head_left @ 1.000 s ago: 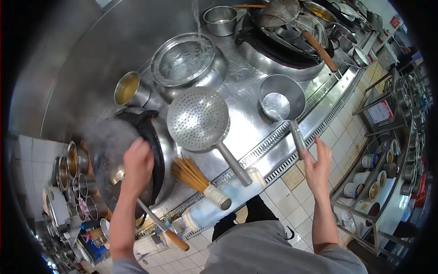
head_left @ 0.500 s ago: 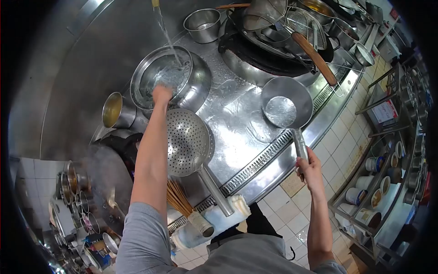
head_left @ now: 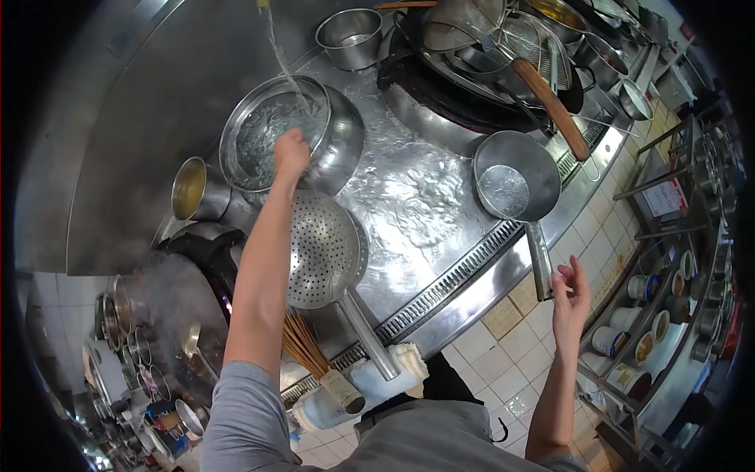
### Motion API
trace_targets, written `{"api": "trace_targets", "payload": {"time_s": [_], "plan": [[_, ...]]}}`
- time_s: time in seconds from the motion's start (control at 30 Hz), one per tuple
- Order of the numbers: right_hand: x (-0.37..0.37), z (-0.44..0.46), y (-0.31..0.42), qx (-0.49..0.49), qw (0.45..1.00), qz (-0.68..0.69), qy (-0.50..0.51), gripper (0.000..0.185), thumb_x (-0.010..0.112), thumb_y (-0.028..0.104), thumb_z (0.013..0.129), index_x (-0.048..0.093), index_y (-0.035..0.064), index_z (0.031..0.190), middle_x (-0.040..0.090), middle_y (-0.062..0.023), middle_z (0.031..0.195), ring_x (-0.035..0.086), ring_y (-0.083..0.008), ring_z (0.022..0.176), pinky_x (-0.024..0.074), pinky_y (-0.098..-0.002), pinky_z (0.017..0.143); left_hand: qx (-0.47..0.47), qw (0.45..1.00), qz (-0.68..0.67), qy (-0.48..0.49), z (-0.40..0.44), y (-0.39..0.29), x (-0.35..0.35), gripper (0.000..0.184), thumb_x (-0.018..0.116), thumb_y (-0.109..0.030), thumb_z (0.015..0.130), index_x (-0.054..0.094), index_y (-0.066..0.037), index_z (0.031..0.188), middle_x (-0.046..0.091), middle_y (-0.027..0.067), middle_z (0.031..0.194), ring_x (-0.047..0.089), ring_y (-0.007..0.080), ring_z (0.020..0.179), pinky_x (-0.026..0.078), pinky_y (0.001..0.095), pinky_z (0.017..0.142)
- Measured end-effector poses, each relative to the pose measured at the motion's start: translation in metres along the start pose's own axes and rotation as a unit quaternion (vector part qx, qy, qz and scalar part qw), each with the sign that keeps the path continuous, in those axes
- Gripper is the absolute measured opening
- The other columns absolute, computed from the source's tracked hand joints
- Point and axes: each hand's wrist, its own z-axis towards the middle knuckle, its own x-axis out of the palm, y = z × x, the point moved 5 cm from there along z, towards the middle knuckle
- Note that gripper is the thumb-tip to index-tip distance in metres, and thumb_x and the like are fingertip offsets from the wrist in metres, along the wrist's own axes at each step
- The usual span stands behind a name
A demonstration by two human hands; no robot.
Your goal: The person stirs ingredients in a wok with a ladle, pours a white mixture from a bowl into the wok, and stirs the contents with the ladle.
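My left hand [head_left: 291,153] is raised just over the near rim of a large steel pot [head_left: 340,145] full of churning water. Its fingers look curled closed, and I cannot make out anything in them. At the end of a steel saucepan's handle, my right hand [head_left: 572,297] has its fingers spread. The saucepan [head_left: 541,189] rests on the wet steel counter with a little clear liquid inside. Under my left forearm lies a perforated strainer ladle [head_left: 321,252], its handle pointing toward me. A bamboo brush [head_left: 311,346] and a folded towel [head_left: 393,370] lie at the counter's front edge.
Water runs from a tap [head_left: 265,6] into the large pot. A pot of yellow liquid [head_left: 190,189] stands at left, near a steaming wok [head_left: 185,307]. A wok with strainers [head_left: 472,94] occupies the back right. Shelves with tubs [head_left: 609,340] line the right side.
My left hand has come up out of the water. My right hand has released the saucepan handle and opened, and the saucepan now sits farther right. Water has spread over the counter.
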Motion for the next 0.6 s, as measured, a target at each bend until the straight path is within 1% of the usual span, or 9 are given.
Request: {"api": "trace_targets", "payload": {"time_s": [0.17, 0.23, 0.3, 0.37, 0.4, 0.43, 0.47, 0.5, 0.6], "plan": [[-0.021, -0.008, 0.017, -0.034, 0.998, 0.008, -0.059, 0.044, 0.059, 0.012, 0.089, 0.047, 0.0013, 0.13, 0.058, -0.0081, 0.108, 0.051, -0.0094, 0.09, 0.0418, -0.0233, 0.073, 0.041, 0.997, 0.061, -0.039, -0.007, 0.0, -0.022, 0.02, 0.055, -0.02, 0.077, 0.061, -0.002, 0.082, 0.062, 0.0241, 0.085, 0.059, 0.041, 0.084, 0.046, 0.0443, 0.072], [-0.028, -0.016, 0.02, -0.035, 0.998, 0.002, -0.053, 0.042, 0.058, 0.013, 0.09, 0.048, 0.0028, 0.13, 0.057, -0.0086, 0.11, 0.052, -0.0118, 0.097, 0.0428, -0.024, 0.083, -0.079, 0.99, 0.116, -0.002, -0.014, 0.038, -0.013, 0.028, 0.05, -0.025, 0.082, 0.063, -0.003, 0.095, 0.064, 0.0204, 0.097, 0.06, 0.0391, 0.094, 0.046, 0.0458, 0.081], [-0.032, -0.028, 0.027, -0.084, 0.991, 0.011, -0.102, 0.04, 0.056, 0.009, 0.09, 0.048, 0.0009, 0.128, 0.058, -0.0104, 0.112, 0.053, -0.0113, 0.095, 0.0423, -0.0242, 0.081, -0.079, 0.99, 0.111, 0.034, -0.028, 0.033, -0.004, 0.034, 0.046, -0.025, 0.084, 0.061, -0.004, 0.106, 0.063, 0.0179, 0.107, 0.059, 0.0378, 0.1, 0.044, 0.0464, 0.088], [-0.026, -0.041, 0.04, -0.118, 0.986, 0.001, -0.116, 0.038, 0.053, 0.007, 0.091, 0.048, 0.0003, 0.128, 0.058, -0.012, 0.113, 0.053, -0.0142, 0.099, 0.0405, -0.0264, 0.087, 0.093, 0.993, 0.067, 0.014, -0.052, 0.001, 0.004, 0.029, 0.046, -0.015, 0.08, 0.062, 0.001, 0.1, 0.062, 0.0239, 0.1, 0.059, 0.0401, 0.094, 0.046, 0.0454, 0.083], [-0.02, -0.047, 0.044, -0.131, 0.986, 0.003, -0.108, 0.038, 0.052, 0.007, 0.091, 0.047, 0.0002, 0.129, 0.057, -0.0124, 0.114, 0.052, -0.0147, 0.101, 0.0395, -0.0269, 0.088, 0.081, 0.99, 0.09, 0.065, -0.069, -0.029, 0.0, 0.03, 0.049, -0.01, 0.079, 0.06, 0.002, 0.104, 0.062, 0.0231, 0.1, 0.059, 0.0397, 0.095, 0.046, 0.0447, 0.084], [-0.01, -0.053, 0.05, -0.146, 0.985, 0.007, -0.097, 0.038, 0.052, 0.008, 0.092, 0.046, 0.0, 0.129, 0.056, -0.0128, 0.116, 0.051, -0.0152, 0.103, 0.0385, -0.0274, 0.09, 0.147, 0.988, -0.022, -0.051, -0.089, -0.046, -0.001, 0.034, 0.054, -0.01, 0.078, 0.059, 0.001, 0.109, 0.062, 0.0226, 0.102, 0.059, 0.0378, 0.098, 0.046, 0.0424, 0.087], [0.004, -0.058, 0.059, -0.158, 0.985, 0.02, -0.065, 0.038, 0.052, 0.008, 0.092, 0.046, 0.0, 0.129, 0.056, -0.0128, 0.116, 0.051, -0.0152, 0.103, 0.0385, -0.0274, 0.09, 0.149, 0.985, -0.081, 0.014, -0.106, -0.061, 0.0, 0.04, 0.057, -0.013, 0.078, 0.056, -0.001, 0.116, 0.059, 0.0221, 0.111, 0.056, 0.0346, 0.105, 0.044, 0.0404, 0.092], [0.019, -0.064, 0.067, -0.148, 0.987, 0.042, -0.035, 0.039, 0.051, 0.008, 0.092, 0.045, 0.0001, 0.13, 0.055, -0.0131, 0.118, 0.05, -0.0159, 0.105, 0.0376, -0.0279, 0.091, 0.034, 0.985, -0.092, 0.143, -0.131, -0.093, -0.024, 0.04, 0.058, -0.015, 0.079, 0.057, -0.004, 0.117, 0.054, 0.0209, 0.12, 0.052, 0.0324, 0.113, 0.04, 0.0396, 0.096], [0.064, -0.086, 0.087, -0.171, 0.979, 0.091, 0.064, 0.04, 0.049, 0.008, 0.093, 0.042, 0.0001, 0.132, 0.052, -0.0138, 0.122, 0.049, -0.0172, 0.108, 0.0366, -0.0287, 0.093, 0.108, 0.988, -0.077, 0.083, -0.188, -0.125, -0.042, 0.041, 0.054, -0.01, 0.078, 0.057, -0.008, 0.119, 0.03, 0.0263, 0.141, 0.022, 0.0433, 0.134, 0.009, 0.0663, 0.104]]}}
